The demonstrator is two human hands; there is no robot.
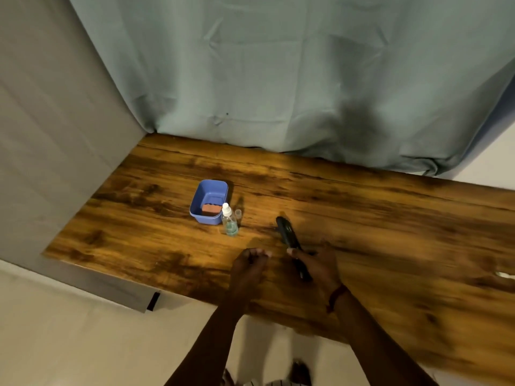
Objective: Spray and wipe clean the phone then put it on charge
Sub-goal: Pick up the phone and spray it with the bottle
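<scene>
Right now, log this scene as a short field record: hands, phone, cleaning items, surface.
right hand: gripping the phone, tilted on edge above the table
left hand: empty, fingers loosely curled, beside the phone
spray bottle: upright, uncapped nozzle, right of the tub
clear cap: standing by the bottle
blue tub: holds an orange-pink sponge
wooden table: charger not identifiable

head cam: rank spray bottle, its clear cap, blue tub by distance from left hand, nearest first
From the left hand:
1. Spray bottle, standing just beyond the hand, slightly to its left.
2. Clear cap, right behind the bottle; a close call with the bottle.
3. Blue tub, farthest, back-left, with an orange block inside.
</scene>
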